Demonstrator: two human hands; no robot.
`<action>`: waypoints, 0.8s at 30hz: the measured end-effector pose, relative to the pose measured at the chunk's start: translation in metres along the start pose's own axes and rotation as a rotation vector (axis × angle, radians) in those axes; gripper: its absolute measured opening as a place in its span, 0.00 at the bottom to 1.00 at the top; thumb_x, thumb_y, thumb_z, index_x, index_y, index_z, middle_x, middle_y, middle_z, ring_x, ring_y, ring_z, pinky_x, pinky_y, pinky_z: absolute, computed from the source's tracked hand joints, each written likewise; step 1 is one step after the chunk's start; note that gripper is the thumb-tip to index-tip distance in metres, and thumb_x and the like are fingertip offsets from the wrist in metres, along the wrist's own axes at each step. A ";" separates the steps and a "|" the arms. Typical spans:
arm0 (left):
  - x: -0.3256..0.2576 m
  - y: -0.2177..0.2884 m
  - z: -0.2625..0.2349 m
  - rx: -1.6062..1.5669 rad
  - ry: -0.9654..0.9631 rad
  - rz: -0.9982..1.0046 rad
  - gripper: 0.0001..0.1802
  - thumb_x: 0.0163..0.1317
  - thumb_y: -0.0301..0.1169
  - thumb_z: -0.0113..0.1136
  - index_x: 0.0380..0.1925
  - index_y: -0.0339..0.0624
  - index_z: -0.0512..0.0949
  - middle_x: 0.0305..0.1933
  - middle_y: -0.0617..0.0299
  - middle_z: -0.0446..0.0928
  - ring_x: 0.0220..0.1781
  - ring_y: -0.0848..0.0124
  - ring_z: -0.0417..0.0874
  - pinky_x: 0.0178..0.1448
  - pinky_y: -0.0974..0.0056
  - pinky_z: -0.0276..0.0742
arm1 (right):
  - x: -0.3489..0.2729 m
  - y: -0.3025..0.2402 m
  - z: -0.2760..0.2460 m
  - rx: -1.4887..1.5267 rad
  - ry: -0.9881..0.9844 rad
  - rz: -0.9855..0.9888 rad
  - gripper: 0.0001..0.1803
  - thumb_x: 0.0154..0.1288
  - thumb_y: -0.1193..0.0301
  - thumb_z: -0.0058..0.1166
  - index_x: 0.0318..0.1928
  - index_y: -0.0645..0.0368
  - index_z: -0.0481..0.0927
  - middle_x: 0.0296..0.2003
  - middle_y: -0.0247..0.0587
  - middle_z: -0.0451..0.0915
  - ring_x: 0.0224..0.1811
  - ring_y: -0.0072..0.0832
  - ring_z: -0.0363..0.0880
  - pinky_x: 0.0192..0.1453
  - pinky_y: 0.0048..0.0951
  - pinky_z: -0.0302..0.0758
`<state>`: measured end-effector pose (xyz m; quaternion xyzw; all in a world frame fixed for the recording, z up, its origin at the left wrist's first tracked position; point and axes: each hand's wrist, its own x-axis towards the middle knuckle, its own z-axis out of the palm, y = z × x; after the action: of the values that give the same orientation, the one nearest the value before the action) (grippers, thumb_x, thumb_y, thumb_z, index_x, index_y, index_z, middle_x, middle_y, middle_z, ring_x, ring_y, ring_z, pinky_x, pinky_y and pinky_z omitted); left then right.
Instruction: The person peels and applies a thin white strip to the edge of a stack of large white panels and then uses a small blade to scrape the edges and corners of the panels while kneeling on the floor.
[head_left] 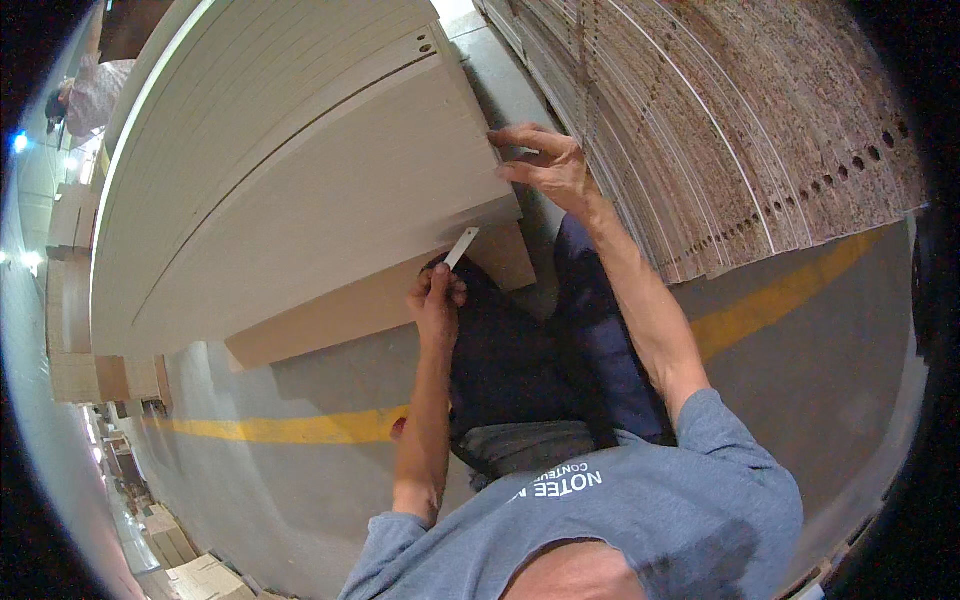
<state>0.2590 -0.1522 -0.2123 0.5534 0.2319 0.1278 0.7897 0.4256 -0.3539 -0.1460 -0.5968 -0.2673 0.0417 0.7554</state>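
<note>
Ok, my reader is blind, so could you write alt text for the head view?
A person's left hand holds a white strip beside a stack of pale panels; the right hand is at the stack's edge. Speckled brown boards fill the upper right; a yellow line marks the grey floor.

Flat white strip (462,248): the bare left hand (436,301) is covering its lower end.
Bare right hand (548,165): the view is not showing whether its fingertips are touching the stack of pale, smooth-faced panels (330,200).
Drilled brown chipboard stack (780,120): the upper edge is cutting it off.
Yellow painted floor line (290,429): dark-trousered legs (520,370) are hiding its middle.
Distant person (98,97): blur is swallowing detail.
</note>
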 end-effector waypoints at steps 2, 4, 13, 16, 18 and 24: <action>0.004 0.000 -0.005 0.010 -0.055 0.024 0.14 0.64 0.35 0.59 0.22 0.38 0.73 0.19 0.58 0.74 0.19 0.73 0.71 0.22 0.69 0.65 | 0.002 0.000 0.000 -0.020 -0.002 -0.011 0.32 0.47 0.64 0.71 0.54 0.61 0.76 0.47 0.45 0.77 0.45 0.31 0.78 0.49 0.29 0.76; 0.005 0.000 -0.009 0.021 -0.070 0.025 0.15 0.64 0.35 0.58 0.22 0.38 0.72 0.19 0.58 0.74 0.19 0.72 0.70 0.23 0.69 0.65 | 0.003 -0.005 0.007 -0.307 0.079 -0.237 0.34 0.45 0.62 0.72 0.53 0.62 0.76 0.49 0.46 0.77 0.48 0.35 0.77 0.53 0.33 0.74; 0.002 -0.005 -0.005 0.027 -0.055 0.012 0.15 0.64 0.36 0.59 0.22 0.39 0.73 0.21 0.59 0.74 0.20 0.74 0.70 0.23 0.70 0.64 | 0.025 -0.026 0.034 -0.174 0.184 -0.417 0.29 0.51 0.66 0.66 0.54 0.63 0.76 0.54 0.46 0.75 0.60 0.36 0.70 0.62 0.35 0.67; 0.000 -0.007 -0.003 0.024 -0.049 0.000 0.15 0.64 0.36 0.59 0.23 0.39 0.73 0.21 0.59 0.74 0.20 0.74 0.71 0.23 0.70 0.64 | 0.019 -0.017 0.027 0.006 0.135 -0.348 0.25 0.55 0.70 0.63 0.55 0.62 0.77 0.56 0.44 0.74 0.60 0.34 0.70 0.64 0.33 0.66; 0.000 -0.007 -0.003 0.026 -0.032 0.006 0.14 0.64 0.36 0.59 0.23 0.39 0.73 0.21 0.59 0.74 0.20 0.74 0.70 0.24 0.70 0.64 | 0.017 -0.018 0.027 0.034 0.121 -0.326 0.24 0.57 0.70 0.61 0.55 0.62 0.77 0.58 0.44 0.74 0.61 0.33 0.69 0.64 0.31 0.65; -0.003 -0.003 0.001 0.065 -0.068 0.021 0.14 0.64 0.36 0.59 0.24 0.38 0.73 0.21 0.58 0.74 0.19 0.74 0.70 0.23 0.70 0.64 | 0.020 -0.061 0.038 -0.124 0.234 -0.428 0.31 0.51 0.63 0.67 0.55 0.62 0.76 0.55 0.45 0.75 0.60 0.36 0.69 0.63 0.32 0.66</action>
<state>0.2567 -0.1560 -0.2143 0.5852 0.2032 0.1099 0.7773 0.4100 -0.3302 -0.0772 -0.5726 -0.3003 -0.2053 0.7347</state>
